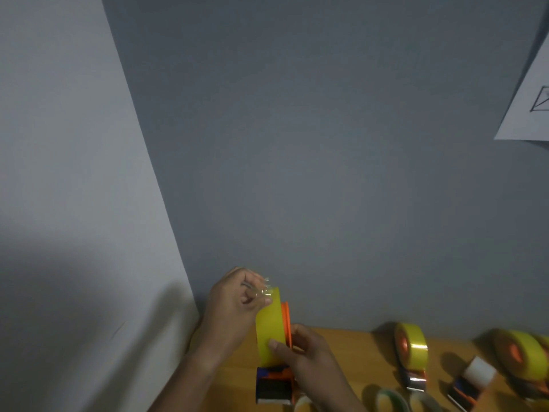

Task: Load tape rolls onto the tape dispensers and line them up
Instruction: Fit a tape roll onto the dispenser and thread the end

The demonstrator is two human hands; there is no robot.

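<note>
Currently: yellow tape roll (269, 328) on orange dispenser (274, 385), between hands; left hand (234, 301) pinches peeled tape end (266, 289) above, right hand (300, 355) grips roll's lower side.

I can read no words, brands or numbers anywhere in front of me. The only mark is on the white sheet of paper (527, 93) fixed to the grey wall at the upper right: a drawn box outline with lines crossing inside it, cut off by the edge of the view, with no letters that I can make out. The yellow tape roll (269, 331) I am holding shows a plain face, and the rolls on the dispensers standing on the wooden table (356, 361) carry no print that I can tell; they are partly blurred.
</note>
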